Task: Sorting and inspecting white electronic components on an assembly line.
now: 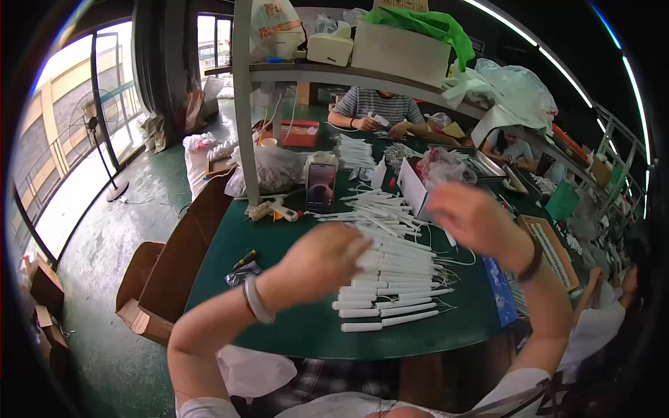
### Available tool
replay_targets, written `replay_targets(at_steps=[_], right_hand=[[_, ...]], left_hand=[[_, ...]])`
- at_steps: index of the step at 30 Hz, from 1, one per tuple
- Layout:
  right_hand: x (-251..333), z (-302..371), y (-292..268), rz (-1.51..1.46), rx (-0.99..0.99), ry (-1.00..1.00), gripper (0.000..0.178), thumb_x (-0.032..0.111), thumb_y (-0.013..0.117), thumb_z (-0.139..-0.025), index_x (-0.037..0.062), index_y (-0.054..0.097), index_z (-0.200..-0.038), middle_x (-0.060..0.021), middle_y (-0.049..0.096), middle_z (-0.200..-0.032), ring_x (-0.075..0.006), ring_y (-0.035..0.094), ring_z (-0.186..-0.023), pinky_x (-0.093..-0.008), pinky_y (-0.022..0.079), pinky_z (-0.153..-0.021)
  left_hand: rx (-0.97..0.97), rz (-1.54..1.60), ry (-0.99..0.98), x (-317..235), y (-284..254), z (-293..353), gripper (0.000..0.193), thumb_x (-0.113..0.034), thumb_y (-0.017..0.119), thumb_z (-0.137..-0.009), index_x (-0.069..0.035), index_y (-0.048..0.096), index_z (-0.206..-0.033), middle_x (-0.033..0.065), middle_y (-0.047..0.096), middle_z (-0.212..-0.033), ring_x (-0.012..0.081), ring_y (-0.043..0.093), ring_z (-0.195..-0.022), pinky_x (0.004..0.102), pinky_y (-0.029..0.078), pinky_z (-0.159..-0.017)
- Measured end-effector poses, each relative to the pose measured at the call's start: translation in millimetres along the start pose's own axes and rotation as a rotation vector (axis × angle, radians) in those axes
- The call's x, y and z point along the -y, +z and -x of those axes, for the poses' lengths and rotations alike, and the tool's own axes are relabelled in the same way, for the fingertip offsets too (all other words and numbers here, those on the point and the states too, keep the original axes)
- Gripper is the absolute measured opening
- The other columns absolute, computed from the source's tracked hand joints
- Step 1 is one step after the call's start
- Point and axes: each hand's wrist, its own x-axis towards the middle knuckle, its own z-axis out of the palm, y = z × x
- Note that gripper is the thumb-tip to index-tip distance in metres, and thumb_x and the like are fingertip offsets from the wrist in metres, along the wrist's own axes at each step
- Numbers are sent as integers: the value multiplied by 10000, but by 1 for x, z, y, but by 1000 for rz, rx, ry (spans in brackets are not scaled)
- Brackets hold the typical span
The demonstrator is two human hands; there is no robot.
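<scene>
My left hand (322, 256) hangs over the left side of a row of white tubes (397, 263), its fingers smeared by motion. Across the row, my right hand (472, 214) is raised near its far right end, also blurred. Whether either hand holds anything cannot be made out. The tubes lie side by side, thicker at the left, with thin wires at their right ends. Beyond them is a looser pile of white sticks (376, 209). One thin white piece (450, 238) shows just below my right hand.
A phone (320, 188) stands upright behind a glue gun (273, 210). A black-and-yellow pen-like tool (244, 259) lies at left. A white box (414, 189) and a blue packet (500, 292) are at right. A shelf post (244, 104) rises at the left; a co-worker (380, 111) sits opposite.
</scene>
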Motion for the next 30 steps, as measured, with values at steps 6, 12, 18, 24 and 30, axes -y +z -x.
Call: replay_targets(at_steps=[6,12,18,24,30], right_hand=[[-94,-180,11,637,-299,-36,169,95,516,-796,50,638,-903,-52,419,-1339,-241,407,-1200,-392,410,-905],[-127,-264,47,910,-66,104,192,123,508,-833,130,700,-842,50,266,-1455,-193,107,-1381,-511,163,-1089],[-182,-295,87,973,-75,163,282,139,444,-888,203,639,-1082,8,377,-1388,-193,261,-1330,-509,175,-1079],[-180,-306,38,795,-601,171,338,225,465,-841,94,572,-1133,-28,549,-1174,-231,418,-1213,-547,212,-1042],[-140,-280,-20,733,-885,8,308,167,507,-809,33,566,-1080,-181,604,-1039,-332,562,-1017,-402,460,-854]], left_hand=[[-165,-513,-287,162,-23,-125,630,-405,616,-793,-253,363,-1350,265,300,-1357,425,218,-1303,533,234,-1035],[-112,-569,-414,233,-21,-194,698,-591,597,-727,-309,408,-1337,275,253,-1391,433,110,-1338,632,160,-1015],[-82,-557,-333,258,-10,-220,754,-626,640,-644,-310,451,-1301,249,339,-1350,439,234,-1289,606,188,-1020],[-62,-547,-329,266,-5,-217,728,-617,657,-619,-267,516,-1241,175,513,-1184,386,457,-1129,537,318,-967],[12,-562,-369,253,-18,-218,732,-607,664,-617,-257,510,-1242,158,518,-1183,365,465,-1129,552,355,-919]])
